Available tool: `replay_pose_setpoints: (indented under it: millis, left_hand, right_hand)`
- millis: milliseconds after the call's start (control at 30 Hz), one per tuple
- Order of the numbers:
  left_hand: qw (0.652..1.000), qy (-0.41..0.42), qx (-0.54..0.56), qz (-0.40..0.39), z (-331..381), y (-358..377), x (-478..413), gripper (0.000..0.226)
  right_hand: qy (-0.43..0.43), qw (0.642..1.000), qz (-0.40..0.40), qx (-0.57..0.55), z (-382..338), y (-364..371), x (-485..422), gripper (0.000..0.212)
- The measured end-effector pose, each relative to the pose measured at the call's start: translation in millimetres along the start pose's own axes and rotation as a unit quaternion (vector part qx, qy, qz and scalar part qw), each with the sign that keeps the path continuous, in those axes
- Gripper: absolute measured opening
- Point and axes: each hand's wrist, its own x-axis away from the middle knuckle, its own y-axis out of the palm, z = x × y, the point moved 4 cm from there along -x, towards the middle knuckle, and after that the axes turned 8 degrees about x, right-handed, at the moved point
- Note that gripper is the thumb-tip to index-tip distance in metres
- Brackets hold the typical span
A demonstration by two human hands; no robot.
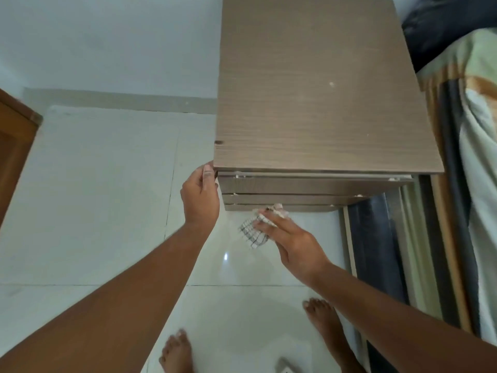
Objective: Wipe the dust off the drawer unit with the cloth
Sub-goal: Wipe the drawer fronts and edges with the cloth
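A brown wood-grain drawer unit (317,98) stands on the floor against the wall, its stacked drawer fronts facing me. My left hand (200,196) grips the front left corner of its top, thumb on the edge. My right hand (293,243) presses a white checked cloth (252,232) against the lowest drawer front, fingers stretched flat over the cloth. Part of the cloth hangs loose below my fingers. Small white specks lie on the unit's top and along the drawer edges.
A bed with a striped sheet (462,184) runs close along the unit's right side. White tiled floor (107,197) spreads to the left. A brown wooden door (13,146) stands at the far left. My bare feet (322,324) are below the hands.
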Motion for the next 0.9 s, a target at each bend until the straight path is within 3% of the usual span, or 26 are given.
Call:
replay_pose_setpoints:
  millis: [133,267,400,700,900]
  left_hand:
    - [0.997,0.048,-0.060,-0.019,-10.6,-9.7,5.4,0.023]
    - [0.982,0.116,-0.137,-0.065,-7.7,-10.1,13.8,0.024]
    - [0.974,0.155,-0.137,-0.093,-17.3,-11.0,7.1,0.035]
    - [0.929,0.363,-0.051,-0.042,-65.9,-2.7,-13.1,0.033]
    - [0.904,0.426,0.023,-0.036,-86.5,6.8,-27.0,0.027]
  right_hand:
    - [0.073,0.994,0.082,-0.023,-21.0,-6.8,0.2,0.042]
    - [0.132,0.980,0.145,-0.033,-29.6,-16.9,-3.1,0.042]
    - [0.144,0.970,0.187,-0.054,-22.4,-16.5,-14.1,0.046]
    - [0.037,0.915,0.391,-0.095,13.5,7.8,-19.6,0.049]
    - [-0.034,0.862,0.505,-0.042,38.3,49.9,-28.7,0.039]
